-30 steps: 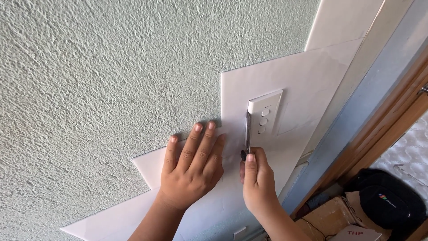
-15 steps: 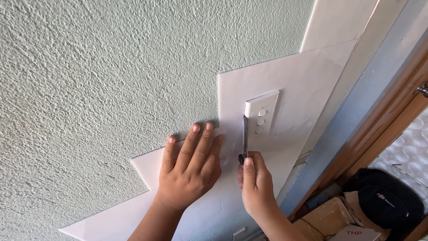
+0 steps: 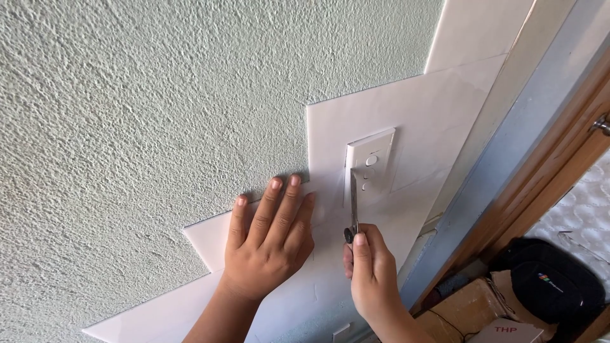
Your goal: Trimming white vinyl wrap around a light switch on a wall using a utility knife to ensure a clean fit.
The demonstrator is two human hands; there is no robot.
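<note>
Head view, only cam. Left hand (image 3: 270, 244) lies flat, fingers spread, palm pressed on a white paper sheet (image 3: 445, 114) at lower centre of frame. Sheet is stuck or held against a rough pale-green textured wall (image 3: 159, 114); its edges step in a zigzag down toward lower left. Right hand (image 3: 375, 276), lower centre-right, is closed round the handle of a thin metal blade (image 3: 353, 203), prob. a cutter or scissors; exact tool can't be told. Index finger rests along the top of the handle. Blade runs upward along the left edge of a white switch plate (image 3: 372, 171) at mid-frame, tip touching that edge.

Sheet appearance: plain white, matte, thin, overlapping layers, cut open around the plate.

Handling judgement: sheet looks light, flexible, easily torn or creased; best held down flat w/ a spread palm just beside the cut line, as the left hand does. Blade thin, sharp; grip at handle only.

Right edge of frame: grey door frame strip (image 3: 508, 159), brown wooden door (image 3: 559, 152), black bag (image 3: 553, 279) and cardboard box (image 3: 470, 314) at lower right.
</note>
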